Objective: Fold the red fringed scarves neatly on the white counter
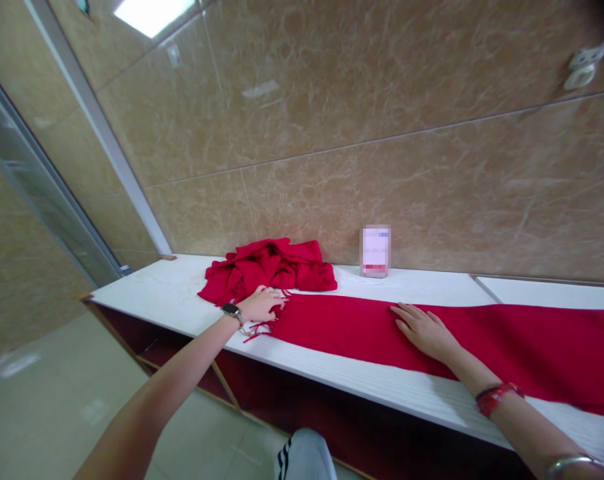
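Note:
A long red scarf [342, 327] with a fringed left end lies spread flat along the white countertop [382, 387]. My left hand [260, 305] rests at the fringed end, its fingers apart and touching the fringe. Farther right, my right hand [426, 333] lies flat on the scarf with its fingers stretched out. Behind my left hand sits a crumpled heap of red cloth [277, 263] against the wall. The scarf's right end runs out of view.
A phone-like upright panel [375, 250], blurred, leans on the tan marble-patterned wall [332, 193]. Dark open compartments [282, 377] lie under the countertop. My knee [307, 457] is close to its front. A wall socket [585, 67] is high on the right.

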`<action>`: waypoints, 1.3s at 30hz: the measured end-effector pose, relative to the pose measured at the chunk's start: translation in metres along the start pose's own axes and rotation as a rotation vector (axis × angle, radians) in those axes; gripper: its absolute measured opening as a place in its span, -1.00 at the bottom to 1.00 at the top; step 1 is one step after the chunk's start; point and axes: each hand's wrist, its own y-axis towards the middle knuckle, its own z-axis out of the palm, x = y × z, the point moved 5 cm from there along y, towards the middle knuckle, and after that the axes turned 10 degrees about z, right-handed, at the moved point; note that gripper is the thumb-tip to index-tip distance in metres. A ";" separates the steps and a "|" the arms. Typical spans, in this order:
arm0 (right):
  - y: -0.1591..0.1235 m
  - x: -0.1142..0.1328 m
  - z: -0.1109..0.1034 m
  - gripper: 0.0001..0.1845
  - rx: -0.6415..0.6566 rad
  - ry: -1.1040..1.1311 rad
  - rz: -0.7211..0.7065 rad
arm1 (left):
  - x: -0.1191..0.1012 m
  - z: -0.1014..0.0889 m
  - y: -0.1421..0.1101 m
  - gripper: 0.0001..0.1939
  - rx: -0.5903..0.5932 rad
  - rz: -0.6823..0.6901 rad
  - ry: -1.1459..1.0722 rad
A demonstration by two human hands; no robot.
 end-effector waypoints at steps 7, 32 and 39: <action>-0.001 0.001 -0.001 -0.49 0.014 0.017 0.007 | 0.026 -0.033 -0.019 -0.74 -0.090 -0.167 0.283; -0.002 0.004 -0.005 -0.50 0.022 0.032 0.011 | -0.012 -0.005 -0.008 -0.78 -0.058 -0.003 0.124; -0.002 0.004 -0.007 -0.51 0.014 0.040 0.007 | -0.002 -0.026 -0.016 -0.76 -0.170 -0.122 0.121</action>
